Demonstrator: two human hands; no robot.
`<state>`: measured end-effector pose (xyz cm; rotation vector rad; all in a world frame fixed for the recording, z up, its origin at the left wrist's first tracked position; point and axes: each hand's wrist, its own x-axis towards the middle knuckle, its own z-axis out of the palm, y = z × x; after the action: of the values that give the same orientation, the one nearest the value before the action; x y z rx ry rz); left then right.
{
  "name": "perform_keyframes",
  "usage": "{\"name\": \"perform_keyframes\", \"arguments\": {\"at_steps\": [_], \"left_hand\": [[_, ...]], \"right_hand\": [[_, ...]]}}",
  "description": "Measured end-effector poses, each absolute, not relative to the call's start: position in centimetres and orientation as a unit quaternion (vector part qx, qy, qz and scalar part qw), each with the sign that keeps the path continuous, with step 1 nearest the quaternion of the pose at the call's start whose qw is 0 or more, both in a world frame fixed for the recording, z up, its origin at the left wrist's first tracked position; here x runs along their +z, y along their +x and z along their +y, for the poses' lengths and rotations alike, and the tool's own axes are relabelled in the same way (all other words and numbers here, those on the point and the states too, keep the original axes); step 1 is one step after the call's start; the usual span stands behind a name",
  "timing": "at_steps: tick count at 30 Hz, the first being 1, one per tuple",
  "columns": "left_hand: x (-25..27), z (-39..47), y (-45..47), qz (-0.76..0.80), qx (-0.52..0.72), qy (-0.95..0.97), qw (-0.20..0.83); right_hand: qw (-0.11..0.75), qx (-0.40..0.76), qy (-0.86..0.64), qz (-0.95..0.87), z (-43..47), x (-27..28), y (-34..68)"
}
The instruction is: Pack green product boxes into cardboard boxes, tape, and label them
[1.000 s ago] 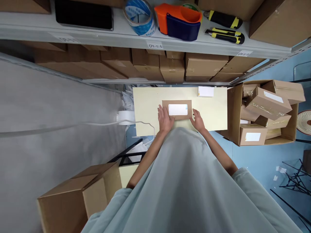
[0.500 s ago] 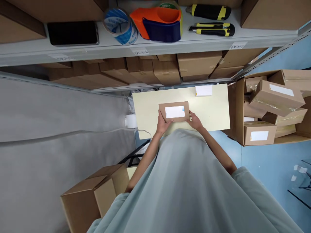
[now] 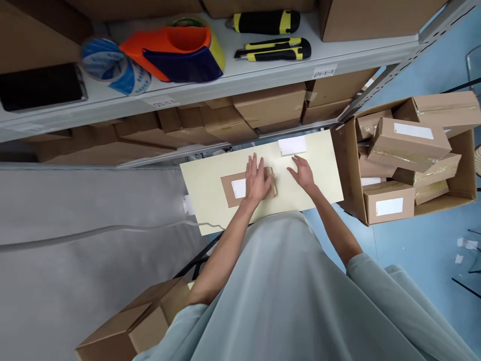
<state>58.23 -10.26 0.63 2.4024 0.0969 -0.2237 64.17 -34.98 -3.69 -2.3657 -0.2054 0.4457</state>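
Taking the clock from the counter's middle, I see a phone (image 3: 41, 87) at ten o'clock on the shelf (image 3: 376, 47), the blue tape (image 3: 133, 77) next to it, and a carton (image 3: 120, 316) low down between seven and eight. The orange-and-navy dispenser (image 3: 178, 55) sits at eleven, beside the tape.

On the counter (image 3: 322, 155), the box (image 3: 228, 189) lies a little to the nine o'clock side of the middle, its white label partly covered. The left hand (image 3: 256, 180) lies over it, grip released, fingers straight and pointing to twelve; brown cardboard also shows past its three o'clock side.

Up at twelve, the cutters (image 3: 268, 37) lie on the shelf. Below them on the counter is a white pack (image 3: 292, 146), close to the far edge. The right hand (image 3: 302, 173) is just beside the pack, at its five o'clock, grip released and holding nothing. At three o'clock, a big carton (image 3: 351, 175) holds taped parcels (image 3: 409, 145).
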Motion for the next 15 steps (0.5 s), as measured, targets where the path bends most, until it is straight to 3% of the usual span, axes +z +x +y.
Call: {"name": "perform_keyframes", "arguments": {"at_steps": [6, 11, 15], "left_hand": [[-2.1, -16.5, 67.0, -0.031, -0.136, 0.906, 0.399], [-1.9, -19.4, 71.2, -0.06, -0.249, 0.941, 0.221], [-0.8, -21.3, 73.1, -0.077, -0.312, 0.941, 0.111]], "right_hand": [[0.232, 0.213, -0.941, -0.124, -39.1, -3.1, 71.9], [0.107, 0.251, -0.936, -0.222, -39.8, -2.7, 75.1], [0.07, 0.245, -0.933, -0.255, -39.7, -2.6, 75.6]]}}
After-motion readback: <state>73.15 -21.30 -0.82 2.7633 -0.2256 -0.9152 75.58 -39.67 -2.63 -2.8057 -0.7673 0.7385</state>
